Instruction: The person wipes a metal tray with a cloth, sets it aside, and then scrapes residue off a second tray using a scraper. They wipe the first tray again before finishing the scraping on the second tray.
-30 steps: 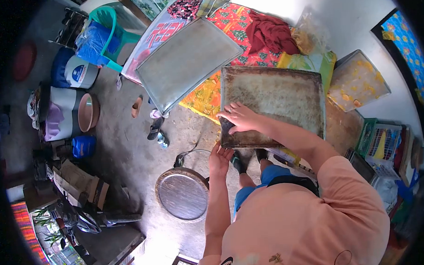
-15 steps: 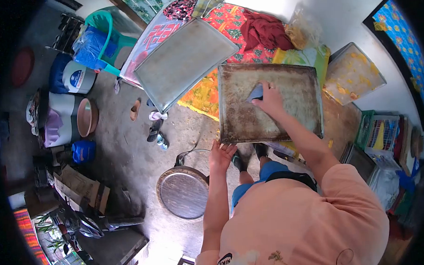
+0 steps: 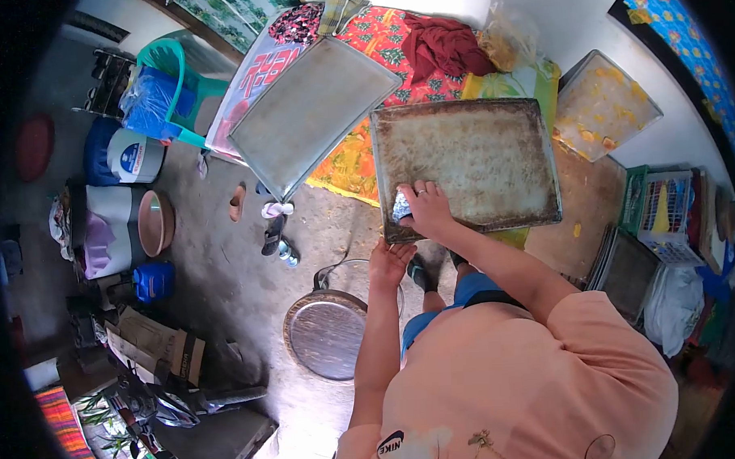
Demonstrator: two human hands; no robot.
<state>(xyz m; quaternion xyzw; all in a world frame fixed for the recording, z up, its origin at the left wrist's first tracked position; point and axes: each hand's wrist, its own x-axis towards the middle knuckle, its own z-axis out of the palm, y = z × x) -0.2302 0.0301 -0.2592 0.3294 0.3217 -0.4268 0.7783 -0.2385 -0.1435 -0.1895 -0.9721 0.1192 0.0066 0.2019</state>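
A large baking tray (image 3: pixel 478 157) with brown stains, darkest along its rim, lies in front of me. My right hand (image 3: pixel 429 209) presses a crumpled bluish-white cloth or wad (image 3: pixel 401 206) onto the tray near its lower-left corner. The fingers are closed over the wad and hide part of it. At the near left corner of the tray, my left hand (image 3: pixel 390 263) grips the edge with its palm turned up. Some of its fingertips are hidden at the rim. A second, cleaner metal tray (image 3: pixel 315 110) rests slanted to the left on the covered surface.
A yellow-smeared tray (image 3: pixel 606 108) leans by the wall at right. A round wooden-rimmed stool (image 3: pixel 327 336) stands on the floor near my left arm. Sandals (image 3: pixel 274 233) lie left of the trays. Crates (image 3: pixel 667 219) and stacked trays (image 3: pixel 624 273) stand at right.
My right hand has slid from the tray's middle towards its lower-left corner with the wad. My left hand stays at the near left corner. The view has shifted slightly.
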